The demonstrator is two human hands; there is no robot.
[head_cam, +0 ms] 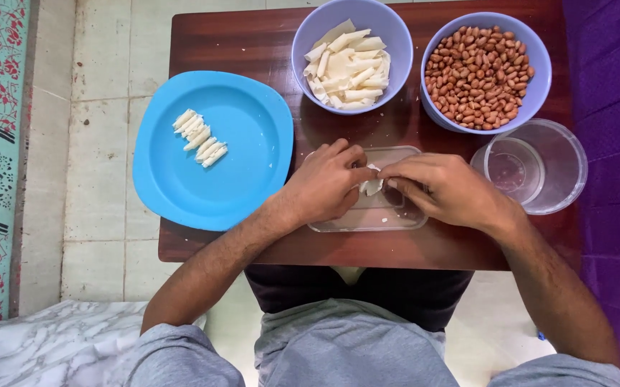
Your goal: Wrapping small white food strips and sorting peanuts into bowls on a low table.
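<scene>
Both hands, left (324, 185) and right (447, 190), pinching small white dough wrapper (372, 186); seven rolled pieces (200, 138) on blue plastic plate (253, 186), many flat wrappers (347, 64) left in lavender bowl (389, 29).

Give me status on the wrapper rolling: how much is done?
Done: a short row of rolled white pieces lies on the blue plate. In hand: left hand and right hand pinch one white wrapper over the clear tray. Left: a bowl of flat wrappers and a full bowl of peanuts.
</scene>
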